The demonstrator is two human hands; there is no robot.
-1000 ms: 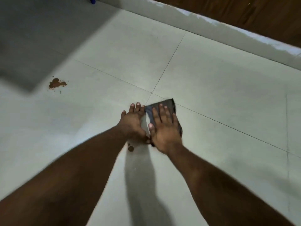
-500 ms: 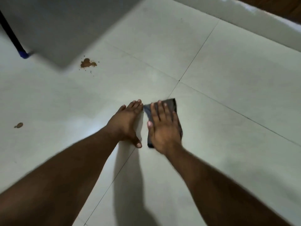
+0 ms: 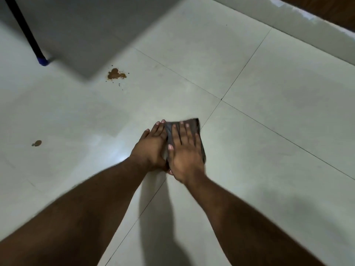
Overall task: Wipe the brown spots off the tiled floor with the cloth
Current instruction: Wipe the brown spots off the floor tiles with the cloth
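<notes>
A dark folded cloth lies on the pale tiled floor, just left of a grout line. My right hand presses flat on it with fingers spread. My left hand rests flat on the tile against the cloth's left edge and holds nothing. A large brown spot with small specks sits far left of the hands. A small brown spot lies near the left edge.
A black furniture leg with a blue foot stands at the upper left beside a grey shadow. A pale skirting and a wooden surface run along the upper right.
The small brown spot by my left thumb a second ago is out of sight where the cloth and hands now rest. The view has swung left, revealing the furniture leg and another small spot.
</notes>
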